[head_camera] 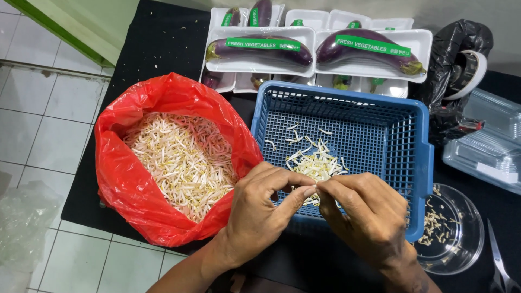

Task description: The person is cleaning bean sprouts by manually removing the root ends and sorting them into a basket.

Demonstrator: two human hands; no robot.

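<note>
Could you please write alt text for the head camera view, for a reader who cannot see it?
Two bare hands, left hand and right hand, pinch one bean sprout between their fingertips over a blue plastic basket holding a few sprouts. A red bag of sprouts sits left; trays of purple eggplants lie behind.

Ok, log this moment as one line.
left hand: pinching sprout | right hand: pinching same sprout | over: blue basket with sprouts | left: red bag of sprouts | right: clear bowl
</note>
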